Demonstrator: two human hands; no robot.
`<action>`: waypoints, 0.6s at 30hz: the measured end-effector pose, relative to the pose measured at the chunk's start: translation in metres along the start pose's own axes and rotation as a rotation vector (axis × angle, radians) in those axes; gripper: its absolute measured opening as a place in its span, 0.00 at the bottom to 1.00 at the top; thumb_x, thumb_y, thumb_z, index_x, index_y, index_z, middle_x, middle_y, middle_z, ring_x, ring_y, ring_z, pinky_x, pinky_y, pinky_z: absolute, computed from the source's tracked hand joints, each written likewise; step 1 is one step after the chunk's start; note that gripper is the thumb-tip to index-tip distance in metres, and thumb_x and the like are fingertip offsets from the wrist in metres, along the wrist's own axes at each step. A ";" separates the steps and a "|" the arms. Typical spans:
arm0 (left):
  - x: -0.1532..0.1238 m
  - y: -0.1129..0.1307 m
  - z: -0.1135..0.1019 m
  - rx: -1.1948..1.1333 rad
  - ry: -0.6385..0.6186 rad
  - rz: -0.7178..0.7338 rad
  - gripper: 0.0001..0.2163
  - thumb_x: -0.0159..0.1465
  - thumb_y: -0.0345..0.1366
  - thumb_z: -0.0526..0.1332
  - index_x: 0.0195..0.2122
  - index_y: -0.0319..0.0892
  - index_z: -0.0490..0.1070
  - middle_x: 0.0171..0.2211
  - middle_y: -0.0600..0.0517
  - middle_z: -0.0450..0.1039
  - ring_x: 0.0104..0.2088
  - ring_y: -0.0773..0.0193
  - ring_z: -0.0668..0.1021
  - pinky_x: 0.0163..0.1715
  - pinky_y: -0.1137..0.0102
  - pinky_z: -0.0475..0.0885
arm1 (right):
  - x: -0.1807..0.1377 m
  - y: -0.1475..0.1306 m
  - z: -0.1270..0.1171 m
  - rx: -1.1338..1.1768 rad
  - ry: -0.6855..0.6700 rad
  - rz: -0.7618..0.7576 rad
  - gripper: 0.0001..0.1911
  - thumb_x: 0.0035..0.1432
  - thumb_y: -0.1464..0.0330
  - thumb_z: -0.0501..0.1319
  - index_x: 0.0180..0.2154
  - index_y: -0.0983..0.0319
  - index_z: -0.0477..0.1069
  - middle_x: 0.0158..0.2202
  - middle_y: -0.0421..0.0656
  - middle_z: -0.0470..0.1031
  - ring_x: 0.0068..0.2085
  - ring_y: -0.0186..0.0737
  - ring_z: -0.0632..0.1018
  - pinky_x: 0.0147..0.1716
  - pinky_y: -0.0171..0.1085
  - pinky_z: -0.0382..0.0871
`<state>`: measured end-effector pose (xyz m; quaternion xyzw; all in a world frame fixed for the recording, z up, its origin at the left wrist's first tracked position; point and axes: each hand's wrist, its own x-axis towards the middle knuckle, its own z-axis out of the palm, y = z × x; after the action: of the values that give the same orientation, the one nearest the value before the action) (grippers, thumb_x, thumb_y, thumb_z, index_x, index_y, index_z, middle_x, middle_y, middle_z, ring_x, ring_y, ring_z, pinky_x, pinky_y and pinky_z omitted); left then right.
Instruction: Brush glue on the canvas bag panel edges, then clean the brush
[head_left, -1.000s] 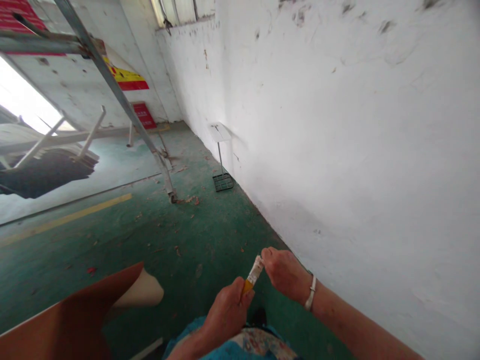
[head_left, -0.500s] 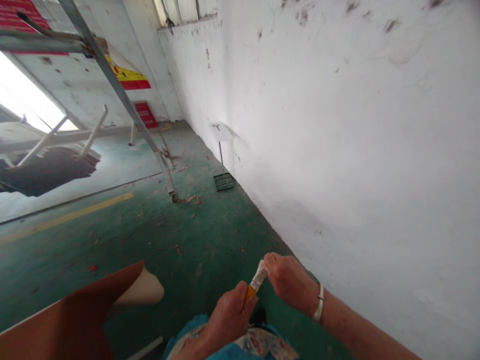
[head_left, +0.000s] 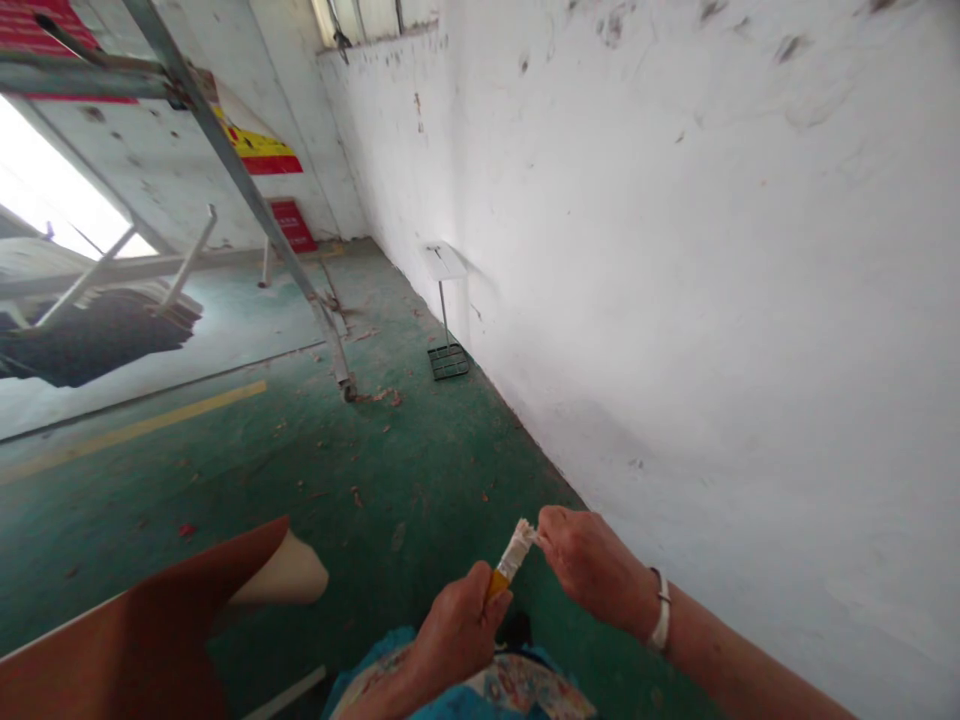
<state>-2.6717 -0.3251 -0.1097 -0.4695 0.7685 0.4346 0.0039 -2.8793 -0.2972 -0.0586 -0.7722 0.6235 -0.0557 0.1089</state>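
A small paintbrush with an orange handle and white, paint-caked bristles points up and to the right, low in the middle of the view. My left hand is closed round its handle. My right hand pinches the bristle tip with thumb and fingers; a white bangle sits on that wrist. Both hands hover above the green floor, close to the white wall on the right.
A brown board lies at the lower left. A metal scaffold leg with a caster stands on the floor ahead. A small white stand on a dark grid base is against the wall. Red and yellow signs lean at the far end.
My right hand has shifted slightly to the right, its fingers now just at the bristle tip. The left hand and brush have sunk a little in the view.
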 end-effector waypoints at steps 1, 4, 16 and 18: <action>0.000 0.000 0.000 0.011 -0.007 0.007 0.08 0.65 0.38 0.49 0.29 0.45 0.53 0.24 0.57 0.61 0.25 0.68 0.65 0.25 0.72 0.54 | 0.001 -0.004 0.003 -0.004 -0.010 -0.009 0.07 0.65 0.75 0.51 0.35 0.61 0.64 0.31 0.40 0.73 0.29 0.37 0.74 0.27 0.37 0.55; 0.000 0.001 0.002 0.044 -0.016 0.011 0.08 0.65 0.38 0.49 0.30 0.45 0.53 0.24 0.57 0.62 0.25 0.67 0.65 0.26 0.72 0.54 | 0.009 -0.002 0.009 -0.028 -0.039 -0.021 0.07 0.61 0.78 0.53 0.36 0.61 0.64 0.32 0.41 0.73 0.30 0.38 0.75 0.26 0.37 0.56; 0.000 -0.006 0.003 -0.050 -0.005 -0.024 0.09 0.66 0.39 0.48 0.29 0.45 0.53 0.21 0.59 0.61 0.24 0.68 0.65 0.24 0.73 0.55 | 0.000 0.016 -0.008 -0.003 0.030 0.028 0.08 0.68 0.70 0.50 0.34 0.60 0.62 0.29 0.39 0.72 0.30 0.36 0.74 0.28 0.36 0.54; 0.001 -0.005 0.003 -0.070 0.003 -0.015 0.09 0.66 0.39 0.48 0.29 0.45 0.53 0.20 0.58 0.61 0.23 0.68 0.65 0.24 0.72 0.55 | -0.004 0.003 -0.003 0.006 0.027 0.001 0.08 0.68 0.71 0.50 0.34 0.60 0.62 0.29 0.39 0.72 0.29 0.36 0.73 0.27 0.37 0.54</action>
<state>-2.6702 -0.3244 -0.1154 -0.4758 0.7492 0.4607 -0.0104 -2.8839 -0.2938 -0.0560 -0.7708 0.6251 -0.0678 0.1025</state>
